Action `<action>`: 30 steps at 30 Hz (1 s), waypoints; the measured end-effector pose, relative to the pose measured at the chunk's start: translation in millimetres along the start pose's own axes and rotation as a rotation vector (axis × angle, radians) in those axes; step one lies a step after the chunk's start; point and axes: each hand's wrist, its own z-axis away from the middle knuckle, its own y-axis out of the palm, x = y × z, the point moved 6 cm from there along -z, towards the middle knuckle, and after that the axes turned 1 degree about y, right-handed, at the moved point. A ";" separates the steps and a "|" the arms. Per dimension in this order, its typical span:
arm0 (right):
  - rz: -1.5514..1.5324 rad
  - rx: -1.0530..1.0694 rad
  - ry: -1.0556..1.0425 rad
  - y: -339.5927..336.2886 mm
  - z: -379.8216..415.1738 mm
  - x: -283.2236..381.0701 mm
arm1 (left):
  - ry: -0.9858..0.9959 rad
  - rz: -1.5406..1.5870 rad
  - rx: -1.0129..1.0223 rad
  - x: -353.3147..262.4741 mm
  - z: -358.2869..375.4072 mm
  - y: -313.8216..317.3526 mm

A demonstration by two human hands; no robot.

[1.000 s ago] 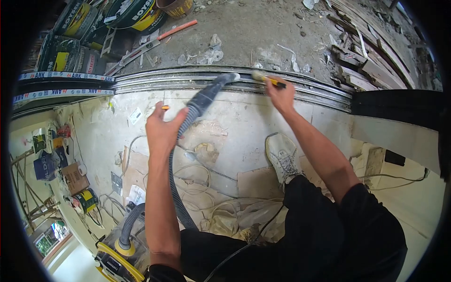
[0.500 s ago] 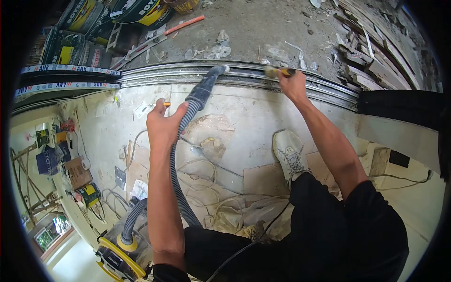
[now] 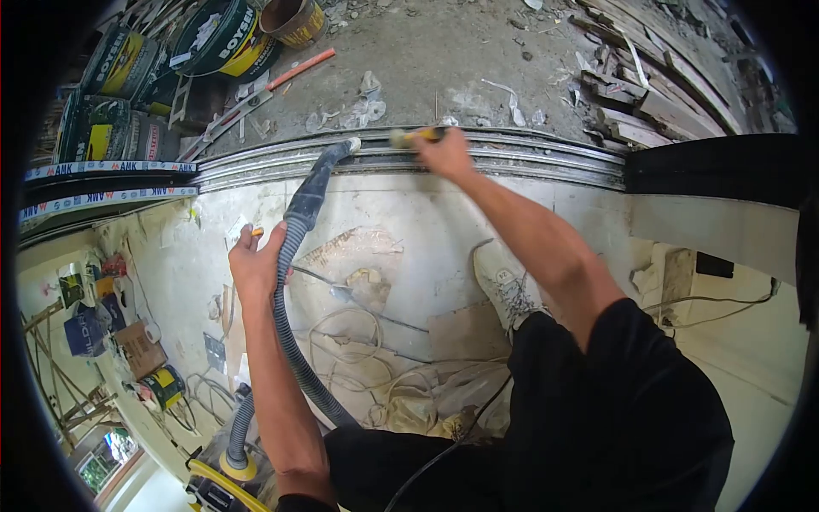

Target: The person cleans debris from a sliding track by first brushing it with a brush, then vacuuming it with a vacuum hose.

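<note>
Left hand: at left of centre in the frame, this hand (image 3: 256, 269) grasps the hose (image 3: 299, 363), thumb along its side; the grip sits just behind the nozzle, likely because that spot steers the tip best. A small orange thing (image 3: 258, 232) shows at the fingers, too small to name.
Nozzle: the dark nozzle (image 3: 309, 194) slants up and right, its pale tip at the track in the upper middle; whether it touches the metal I cannot tell.
Right hand: in the upper middle, this hand (image 3: 445, 155) has its fingers closed round the brush (image 3: 420, 136), knuckles up, seemingly so the bristles face left toward the tip.
Brush: its bristles lie over the track, a little blurred, just right of the nozzle tip; so near, loosened dust would probably be drawn straight in.
Track: the grooved metal track (image 3: 537, 162) crosses the upper part of the frame, within reach of both hands.
Vacuum: at the lower left, the vacuum (image 3: 223, 488) stands beside the left forearm, apparently to give the hose slack; the hose bends in a loose curve along that arm.
Shoe: right of centre, a pale shoe (image 3: 503, 277) is planted below the track, perhaps to steady the crouch.
Buckets: at the upper left, the buckets (image 3: 223, 43) stand beyond the track, apart from both hands.
</note>
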 end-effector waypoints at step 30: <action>0.363 -0.598 0.126 -302.5 58.4 -99.8 | 0.215 -0.024 0.203 -46.8 47.4 61.4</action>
